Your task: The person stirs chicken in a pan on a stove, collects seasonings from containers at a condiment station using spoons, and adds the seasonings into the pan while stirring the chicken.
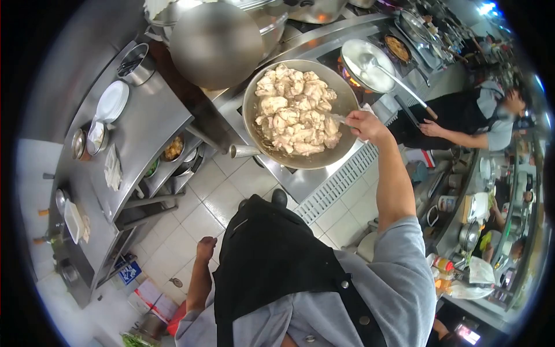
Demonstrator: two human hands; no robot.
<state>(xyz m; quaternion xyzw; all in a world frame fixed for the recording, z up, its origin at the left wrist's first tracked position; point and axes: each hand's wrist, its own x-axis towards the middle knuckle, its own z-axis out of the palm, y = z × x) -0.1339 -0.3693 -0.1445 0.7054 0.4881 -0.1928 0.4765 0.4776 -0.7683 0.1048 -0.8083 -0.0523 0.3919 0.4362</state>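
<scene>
A large wide pan (254, 134) stands on the stove, filled with browned chicken pieces (295, 110). My right hand (365, 124) is over the pan's right rim, its fingers closed around a pale metal cooking utensil (338, 118). The utensil's head is buried among the chicken, so its shape is hidden. Something white, perhaps a cloth (367, 109), shows beside that hand. The pan's hollow handle (244, 151) points to the lower left, untouched. My left hand (206, 248) hangs low at my side over the floor, fingers curled, with nothing visible in it.
A second pan (352, 49) with white contents and a ladle (399, 81) sits over a flame at the right. Beyond it, a co-worker (451, 118) in a dark apron holds a dark handle. At left, a steel counter (144, 110) carries plates (113, 101) and a cloth (113, 168).
</scene>
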